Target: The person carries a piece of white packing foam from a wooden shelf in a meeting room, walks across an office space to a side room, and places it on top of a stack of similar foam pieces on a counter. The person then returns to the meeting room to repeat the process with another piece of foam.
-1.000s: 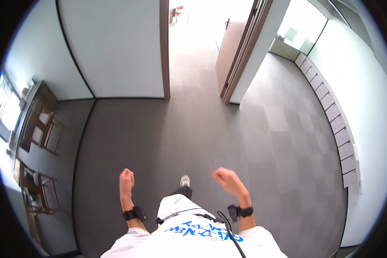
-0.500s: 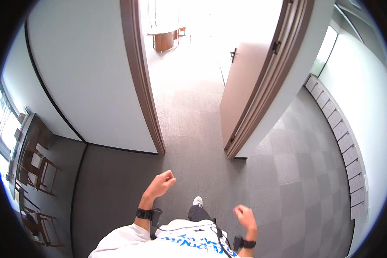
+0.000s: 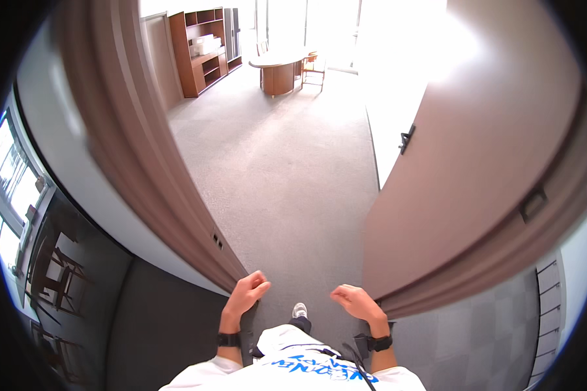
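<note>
I am in a doorway, with my left hand (image 3: 246,293) loosely curled beside the foot of the brown door frame (image 3: 130,117). Its fingers are closed and hold nothing. Across the opening, my right hand (image 3: 355,301) is bent inward near the bottom of the open brown door (image 3: 463,156), its fingers folded around nothing. Neither hand visibly touches the frame or the door. A black handle (image 3: 406,139) sticks out from the door's free edge. Each wrist wears a black strap. Below my hands, one white shoe (image 3: 299,311) rests on the grey carpet.
Ahead in the bright room stand an oval table (image 3: 278,77), a wooden chair (image 3: 313,70) and a brown bookcase (image 3: 192,55). Behind the left wall are more chairs (image 3: 62,277) and a desk by a window. Low grey cabinets (image 3: 549,313) line the far right wall.
I have walked forward into the doorway, so the frame and door now flank me closely. My right hand has swung up and inward; more of the room ahead shows.
</note>
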Available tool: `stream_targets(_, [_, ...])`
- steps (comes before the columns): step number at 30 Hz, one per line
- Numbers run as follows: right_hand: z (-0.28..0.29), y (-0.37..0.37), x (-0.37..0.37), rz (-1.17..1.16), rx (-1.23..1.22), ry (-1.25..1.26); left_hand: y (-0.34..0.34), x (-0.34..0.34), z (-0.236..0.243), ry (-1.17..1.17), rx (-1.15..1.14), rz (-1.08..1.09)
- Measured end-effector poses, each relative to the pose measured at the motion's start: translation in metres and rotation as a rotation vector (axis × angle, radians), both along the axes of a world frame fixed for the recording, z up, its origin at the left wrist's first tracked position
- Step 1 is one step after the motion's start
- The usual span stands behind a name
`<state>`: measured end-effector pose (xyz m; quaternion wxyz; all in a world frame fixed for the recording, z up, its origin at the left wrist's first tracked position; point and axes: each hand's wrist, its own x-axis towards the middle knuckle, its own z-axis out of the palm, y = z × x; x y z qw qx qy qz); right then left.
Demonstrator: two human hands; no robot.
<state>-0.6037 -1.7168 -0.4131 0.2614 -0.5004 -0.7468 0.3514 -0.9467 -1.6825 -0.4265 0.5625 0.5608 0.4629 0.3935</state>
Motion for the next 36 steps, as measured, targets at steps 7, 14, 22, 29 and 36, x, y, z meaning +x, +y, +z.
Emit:
stream_targets(7, [-0.046, 0.182, 0.096, -0.394, -0.286, 0.108, 0.280, 0.077, 0.069, 0.090, 0.102, -0.125])
stream_targets(14, [-0.091, 0.450, 0.132, -0.517, -0.318, 0.054, 0.549, 0.041, 0.026, 0.181, -0.033, -0.007])
stream_targets(22, [-0.010, 0.916, 0.035, -0.003, -0.141, 0.175, 0.786, -0.073, 0.062, 0.225, -0.030, 0.477])
stream_targets(29, [-0.030, 1.228, -0.070, 0.323, 0.122, -0.031, 1.025, -0.129, -0.014, 0.246, 0.003, 0.957])
stream_targets(36, [-0.049, 1.419, -0.077, 0.081, -0.463, 0.103, 1.310, -0.171, 0.009, 0.058, -0.049, 1.034])
